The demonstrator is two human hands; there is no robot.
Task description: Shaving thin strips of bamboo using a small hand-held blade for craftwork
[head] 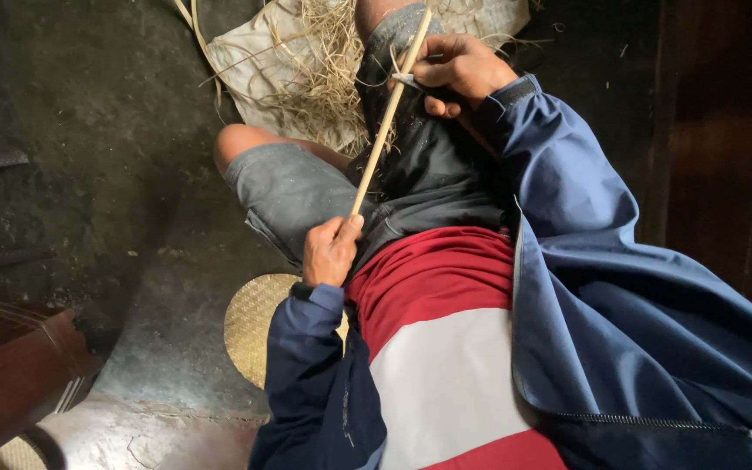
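Note:
A long pale cane stick point(386, 117) runs diagonally across my lap, from near my waist up past my knee. My left hand point(331, 249) is closed around its lower end, thumb on top. My right hand point(456, 68) grips the stick near its upper end and also holds a small blade point(404, 79) pressed against the cane. Both arms are in blue jacket sleeves. I sit with grey shorts and bare knees showing.
A heap of thin straw-coloured shavings point(324, 78) lies on a pale sack point(245, 61) beyond my knees. A round woven mat point(254, 322) sits under my left side. Dark ground point(106, 157) spreads to the left, a brown wooden object point(10, 365) at the lower left.

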